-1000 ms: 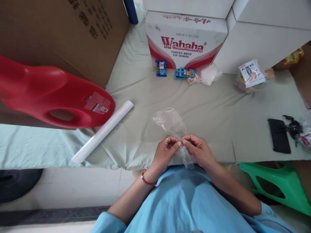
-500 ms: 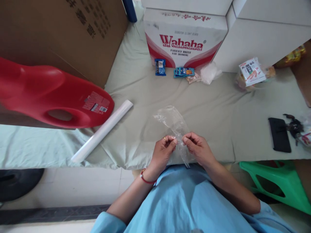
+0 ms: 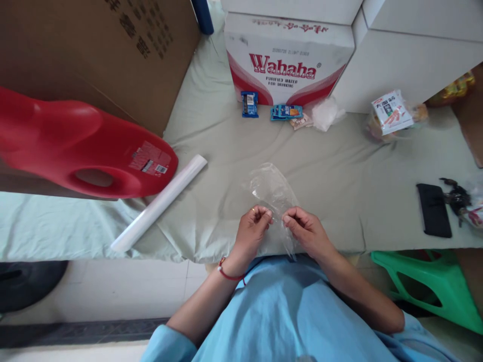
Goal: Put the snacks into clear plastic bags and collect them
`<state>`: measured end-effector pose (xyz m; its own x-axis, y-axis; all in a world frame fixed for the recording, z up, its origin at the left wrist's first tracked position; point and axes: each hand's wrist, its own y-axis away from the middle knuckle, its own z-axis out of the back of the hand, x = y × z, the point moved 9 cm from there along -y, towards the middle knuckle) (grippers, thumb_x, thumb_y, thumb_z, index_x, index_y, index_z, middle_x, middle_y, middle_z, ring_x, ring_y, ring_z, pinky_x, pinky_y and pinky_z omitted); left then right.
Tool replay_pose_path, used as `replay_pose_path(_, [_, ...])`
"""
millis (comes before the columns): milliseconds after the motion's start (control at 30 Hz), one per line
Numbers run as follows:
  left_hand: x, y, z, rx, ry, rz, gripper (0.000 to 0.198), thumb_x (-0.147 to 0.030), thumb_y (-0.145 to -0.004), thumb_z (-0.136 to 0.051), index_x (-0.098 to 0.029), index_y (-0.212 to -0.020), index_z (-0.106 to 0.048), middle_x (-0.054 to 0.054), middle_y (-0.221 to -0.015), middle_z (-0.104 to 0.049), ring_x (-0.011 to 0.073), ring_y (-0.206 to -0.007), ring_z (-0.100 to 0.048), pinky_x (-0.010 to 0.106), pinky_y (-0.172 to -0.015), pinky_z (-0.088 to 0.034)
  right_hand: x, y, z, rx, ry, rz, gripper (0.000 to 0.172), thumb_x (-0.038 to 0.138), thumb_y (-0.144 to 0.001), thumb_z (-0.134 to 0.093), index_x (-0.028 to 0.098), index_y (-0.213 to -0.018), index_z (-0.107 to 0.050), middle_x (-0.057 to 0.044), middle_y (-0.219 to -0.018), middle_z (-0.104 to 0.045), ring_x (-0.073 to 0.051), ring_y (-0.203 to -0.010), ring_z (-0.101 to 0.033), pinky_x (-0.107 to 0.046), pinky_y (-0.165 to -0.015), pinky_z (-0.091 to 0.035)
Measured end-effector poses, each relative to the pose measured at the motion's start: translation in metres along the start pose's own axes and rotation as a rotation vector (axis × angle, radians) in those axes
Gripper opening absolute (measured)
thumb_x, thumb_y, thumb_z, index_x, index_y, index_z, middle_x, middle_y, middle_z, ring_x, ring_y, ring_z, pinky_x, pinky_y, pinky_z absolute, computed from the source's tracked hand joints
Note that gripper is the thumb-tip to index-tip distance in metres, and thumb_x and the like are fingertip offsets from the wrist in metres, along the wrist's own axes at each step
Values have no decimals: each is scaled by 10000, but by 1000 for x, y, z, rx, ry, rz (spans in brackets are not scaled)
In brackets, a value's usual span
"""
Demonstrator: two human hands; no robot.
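Observation:
A thin clear plastic bag (image 3: pixel 273 188) is stretched between my two hands, near the front edge of the cloth-covered table. My left hand (image 3: pixel 253 229), with a ring and a red bracelet, pinches it between thumb and fingertips. On the other side, my right hand (image 3: pixel 306 229) grips the plastic in a pinch too. The bag's far end fans out over the cloth, and its lower end hangs toward my blue shirt. Exactly where the left fingertips meet the film is hard to make out.
Left of my hands lies a white plastic roll (image 3: pixel 160 203), beside a big red jug (image 3: pixel 124 146). At the back, small snack packets (image 3: pixel 287 112) sit before a Wahaba-style water carton (image 3: pixel 289 60). A black phone (image 3: pixel 433 210) is at right; a green stool (image 3: pixel 433 286) stands below.
My hands have moved slightly apart, the left one a little to the left. The bag's film between them looks less bunched and more spread out.

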<state>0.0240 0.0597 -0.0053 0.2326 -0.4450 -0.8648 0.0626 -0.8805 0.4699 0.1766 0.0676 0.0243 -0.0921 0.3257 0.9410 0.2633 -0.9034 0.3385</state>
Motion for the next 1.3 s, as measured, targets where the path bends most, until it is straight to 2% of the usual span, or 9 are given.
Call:
replay_pose_path(367, [-20, -6, 46, 30, 118, 90, 296, -397, -678, -788, -199, -690, -568, -25, -612, -613, 59, -468, -400, 200, -444, -213, 2, -8, 87, -293, -258, -62, 408, 567, -765, -810, 232, -823, -585, 30, -718, -544, -84, -524, -348, -222, -448, -272])
replay_pose_path(567, [-24, -16, 88, -30, -108, 80, 301, -424, -649, -802, -187, -677, -617, -19, -595, -596, 74, -486, -422, 202, -454, -251, -14, -11, 149, -339, 2, -73, 380, 562, -769, -780, 218, -807, -622, 23, -707, -578, -102, -544, -430, -243, -489, -348])
replay_pose_path(733, [-32, -22, 112, -146, -334, -5, 273, -401, -673, -783, -197, -791, -645, -50, -586, -532, 116, -539, -449, 233, -511, -310, -4, -19, 182, -270, 486, 34, 357, 450, -773, -781, 211, -1027, -706, -78, -1007, -716, -241, -936, -665, -373, -810, -561])
replay_pose_path(833, [-69, -6, 123, -431, -525, -243, 159, -230, -698, -680, -209, -850, -642, -1, -794, -625, 156, -696, -560, 258, -610, -408, 10, -27, 178, -186, 487, 116, 556, 401, -805, -773, 259, -1319, -619, -120, -1333, -655, -282, -1244, -628, -435, -984, -567])
replay_pose_path(933, [-113, 27, 96, -539, -702, -626, 122, -106, -766, -576, -220, -785, -613, 19, -870, -640, 162, -756, -590, 283, -683, -448, 23, -37, 170, -206, 503, 161, 507, 419, -851, -750, 273, -1319, -619, -120, -1380, -624, -275, -1269, -619, -460, -1009, -575])
replay_pose_path(1033, [-130, 61, 27, -184, -820, -1032, 211, -29, -824, -536, -223, -788, -612, 20, -811, -674, 164, -747, -615, 297, -701, -479, 27, -46, 160, -271, 570, 215, 363, 452, -860, -735, 247, -1157, -700, -118, -1312, -631, -270, -1180, -649, -460, -941, -611])
replay_pose_path(1133, [-114, 95, -28, 151, -907, -1346, 221, -20, -836, -538, -204, -900, -643, 59, -853, -734, 182, -790, -653, 312, -725, -536, 24, -50, 151, -312, 631, 268, 304, 443, -884, -696, 238, -1107, -725, -129, -1306, -626, -284, -1178, -651, -474, -911, -624])
replay_pose_path(1233, [-90, 89, -53, 275, -969, -1419, 206, -65, -895, -532, -177, -990, -677, 120, -1002, -785, 211, -966, -717, 335, -840, -591, 21, -43, 140, -346, 807, 346, 378, 416, -902, -687, 233, -1232, -714, -159, -1420, -596, -334, -1304, -593, -556, -1060, -554])
replay_pose_path(1300, [-77, 53, -55, 233, -1080, -1277, 249, -113, -965, -494, -157, -1097, -700, 167, -1184, -777, 233, -1152, -710, 378, -983, -584, 15, -34, 128, -324, 963, 390, 508, 399, -925, -675, 207, -1395, -647, -186, -1559, -510, -367, -1429, -496, -591, -1181, -448])
